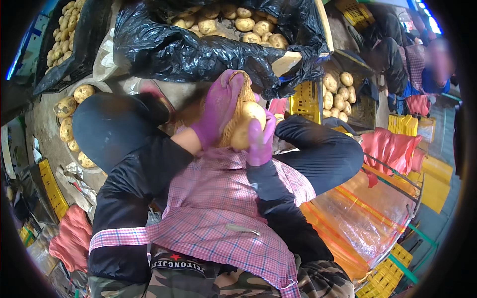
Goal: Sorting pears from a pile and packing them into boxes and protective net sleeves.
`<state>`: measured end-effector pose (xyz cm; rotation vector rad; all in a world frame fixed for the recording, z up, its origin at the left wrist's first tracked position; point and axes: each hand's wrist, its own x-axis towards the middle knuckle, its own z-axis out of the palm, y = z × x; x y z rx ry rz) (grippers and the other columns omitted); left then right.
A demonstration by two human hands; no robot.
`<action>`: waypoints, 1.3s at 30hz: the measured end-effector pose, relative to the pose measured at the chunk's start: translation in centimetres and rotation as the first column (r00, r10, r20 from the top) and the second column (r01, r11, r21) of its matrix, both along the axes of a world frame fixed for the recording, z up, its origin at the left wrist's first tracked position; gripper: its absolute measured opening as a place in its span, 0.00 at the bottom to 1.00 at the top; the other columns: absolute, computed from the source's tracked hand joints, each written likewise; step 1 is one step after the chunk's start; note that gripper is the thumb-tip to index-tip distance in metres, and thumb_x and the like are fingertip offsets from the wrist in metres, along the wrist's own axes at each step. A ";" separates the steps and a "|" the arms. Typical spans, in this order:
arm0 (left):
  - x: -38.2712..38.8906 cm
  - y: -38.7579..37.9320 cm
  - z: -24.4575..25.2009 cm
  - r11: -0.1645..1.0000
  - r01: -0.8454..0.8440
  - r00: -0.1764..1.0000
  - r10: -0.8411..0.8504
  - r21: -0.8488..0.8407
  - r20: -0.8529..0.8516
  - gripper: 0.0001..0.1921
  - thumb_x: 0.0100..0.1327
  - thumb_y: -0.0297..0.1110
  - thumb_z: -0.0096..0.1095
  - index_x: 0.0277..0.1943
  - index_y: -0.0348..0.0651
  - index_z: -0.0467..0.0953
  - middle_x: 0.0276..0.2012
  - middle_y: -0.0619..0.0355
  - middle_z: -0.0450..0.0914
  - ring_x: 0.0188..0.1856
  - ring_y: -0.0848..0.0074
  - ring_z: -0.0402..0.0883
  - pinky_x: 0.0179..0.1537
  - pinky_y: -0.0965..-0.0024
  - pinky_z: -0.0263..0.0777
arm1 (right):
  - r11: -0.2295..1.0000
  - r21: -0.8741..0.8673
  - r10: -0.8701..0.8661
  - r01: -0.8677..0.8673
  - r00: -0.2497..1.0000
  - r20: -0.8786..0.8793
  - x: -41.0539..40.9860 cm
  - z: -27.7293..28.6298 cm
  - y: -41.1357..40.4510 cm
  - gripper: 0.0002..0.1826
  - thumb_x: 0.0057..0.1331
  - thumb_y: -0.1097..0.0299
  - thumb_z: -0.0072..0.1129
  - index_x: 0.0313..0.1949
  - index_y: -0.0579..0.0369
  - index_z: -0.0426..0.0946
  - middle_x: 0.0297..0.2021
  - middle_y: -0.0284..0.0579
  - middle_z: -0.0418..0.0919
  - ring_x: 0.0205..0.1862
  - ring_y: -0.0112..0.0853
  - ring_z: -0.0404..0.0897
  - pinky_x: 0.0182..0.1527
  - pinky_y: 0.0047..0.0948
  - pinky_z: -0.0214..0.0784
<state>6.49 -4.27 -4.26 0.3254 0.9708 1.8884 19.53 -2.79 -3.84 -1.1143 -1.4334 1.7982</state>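
Observation:
Both hands wear purple rubber gloves and meet above the lap. My left hand (220, 108) is closed on a bunched yellow-brown mesh net (234, 119), which runs down beside its palm. A potato (254, 111) shows at the net's right side, and a second potato (240, 138) lies just below it; whether the net encloses them cannot be told. My right hand (261, 139) grips the potatoes from the right, its thumb against the lower one. A pink checked apron (223, 197) covers the front of the body.
Ahead stands a box lined with black plastic (193, 56), holding potatoes (244, 24). Crates of potatoes stand at upper left (61, 37) and right (337, 98). Loose potatoes (66, 107) lie beside the left knee. An orange-edged clear sack (357, 212) lies at right. Another person (413, 63) is at upper right.

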 end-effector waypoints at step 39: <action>-0.1 -0.8 -1.0 0.956 0.294 0.942 -0.291 0.004 0.170 0.15 0.65 0.38 0.55 0.50 0.40 0.66 0.38 0.54 0.74 0.39 0.72 0.76 0.44 0.67 0.72 | 0.496 -0.663 0.121 -0.560 0.801 -0.587 4.2 2.4 3.8 0.40 0.59 0.30 0.39 0.60 0.46 0.59 0.43 0.70 0.72 0.15 0.41 0.71 0.08 0.24 0.55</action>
